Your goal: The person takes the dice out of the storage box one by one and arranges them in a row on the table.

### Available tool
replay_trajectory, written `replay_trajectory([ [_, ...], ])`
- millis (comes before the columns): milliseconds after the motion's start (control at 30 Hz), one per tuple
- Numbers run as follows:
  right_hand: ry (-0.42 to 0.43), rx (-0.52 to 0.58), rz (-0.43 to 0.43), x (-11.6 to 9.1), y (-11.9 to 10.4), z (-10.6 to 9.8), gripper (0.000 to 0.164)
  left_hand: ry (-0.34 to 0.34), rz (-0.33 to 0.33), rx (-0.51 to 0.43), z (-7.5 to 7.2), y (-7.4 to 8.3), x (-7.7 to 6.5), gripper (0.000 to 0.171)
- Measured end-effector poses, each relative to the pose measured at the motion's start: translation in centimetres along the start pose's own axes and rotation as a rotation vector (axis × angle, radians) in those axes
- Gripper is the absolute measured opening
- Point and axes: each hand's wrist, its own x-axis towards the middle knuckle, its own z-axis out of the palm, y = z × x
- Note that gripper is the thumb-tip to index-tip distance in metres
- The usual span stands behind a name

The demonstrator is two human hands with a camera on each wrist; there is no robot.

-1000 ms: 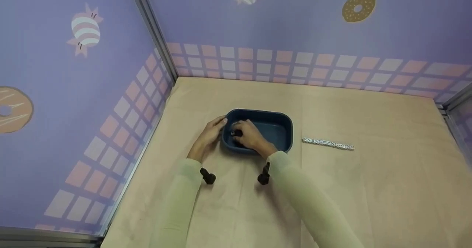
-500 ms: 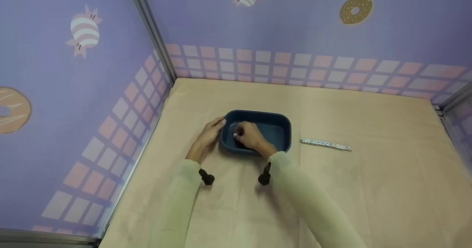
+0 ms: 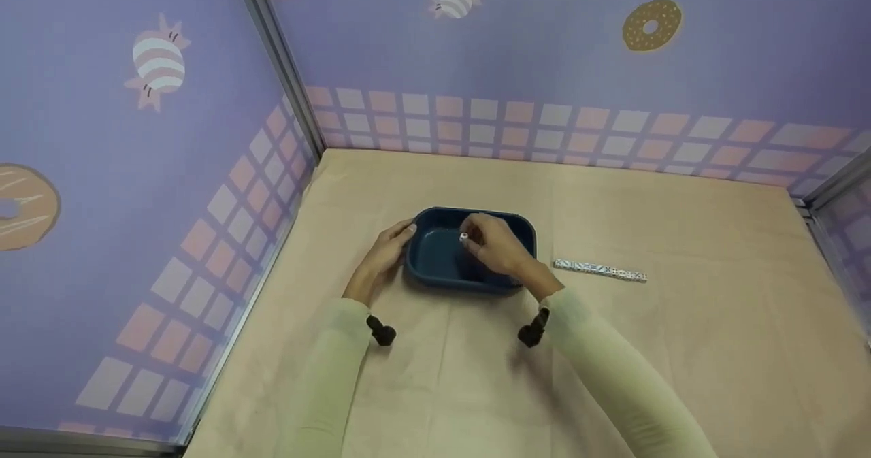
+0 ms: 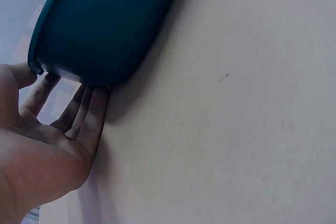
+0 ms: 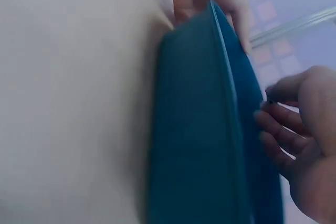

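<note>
A dark blue rectangular plastic bin (image 3: pixel 442 282) stands on the cloth-covered table. My left hand (image 3: pixel 386 248) holds its left end, the thumb at the rim and the other fingers against the outer wall, as the left wrist view shows. Above the bin's right half, my right hand (image 3: pixel 500 246) pinches a small white die (image 3: pixel 463 237) between thumb and fingertips. In the right wrist view that hand (image 5: pixel 307 135) is just over the rim, the die mostly hidden by the fingers. Right of the bin, several white dice (image 3: pixel 600 269) lie in a straight row, touching one another.
Beige cloth (image 3: pixel 680 349) covers the table. A purple patterned wall (image 3: pixel 544 56) rises behind it and another stands on the left, joined by a metal post (image 3: pixel 289 70). Black camera mounts (image 3: pixel 382 332) hang at both wrists.
My right hand has lifted from the bin's left part and moved right with the die, now plainly visible. The left hand stays at the bin's left end. The dice row is unchanged.
</note>
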Motion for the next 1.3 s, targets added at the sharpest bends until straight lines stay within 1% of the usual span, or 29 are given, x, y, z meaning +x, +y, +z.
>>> replay_trajectory([
  [167, 0.095, -0.075, -0.049, -3.3, 1.5, -3.2, 0.014, 0.002, -0.009, 0.028, 0.2, 0.0, -0.1, 0.052],
  [300, 0.117, -0.103, -0.054, -6.1, 3.0, -6.2, 0.014, -0.005, -0.023, 0.010, 0.1, -0.3, -0.4, 0.051],
  [433, 0.132, -0.121, -0.022, -8.9, 4.8, -9.2, 0.015, -0.024, -0.039, -0.023, 0.0, -0.3, -0.6, 0.050],
  [567, 0.177, -0.150, 0.027, -11.4, 6.5, -12.0, 0.014, -0.030, -0.032, -0.037, 0.0, -0.2, -0.5, 0.049],
  [667, 0.214, -0.170, 0.055, -13.2, 7.7, -13.6, 0.013, -0.033, -0.030, -0.049, 0.0, -0.1, -0.4, 0.048],
  [833, 0.236, -0.200, 0.096, -16.2, 9.7, -15.4, 0.013, -0.037, -0.037, -0.027, 0.1, 0.1, -0.2, 0.049],
  [900, 0.240, -0.208, 0.123, -17.2, 10.5, -15.9, 0.014, -0.040, -0.037, -0.014, 0.1, 0.2, -0.2, 0.049],
  [1000, 0.240, -0.210, 0.175, -18.6, 11.7, -16.6, 0.014, -0.036, -0.042, -0.018, 0.0, 0.1, -0.1, 0.049],
  [1100, 0.219, -0.211, 0.245, -19.8, 12.7, -17.1, 0.013, -0.028, -0.052, -0.043, 0.0, 0.0, -0.1, 0.048],
  [1200, 0.179, -0.217, 0.324, -21.0, 13.6, -17.5, 0.014, -0.028, -0.055, -0.058, -0.1, 0.0, -0.2, 0.048],
  [1300, 0.139, -0.232, 0.400, -22.1, 14.3, -17.7, 0.014, -0.044, -0.040, -0.056, -0.1, 0.1, 0.0, 0.050],
])
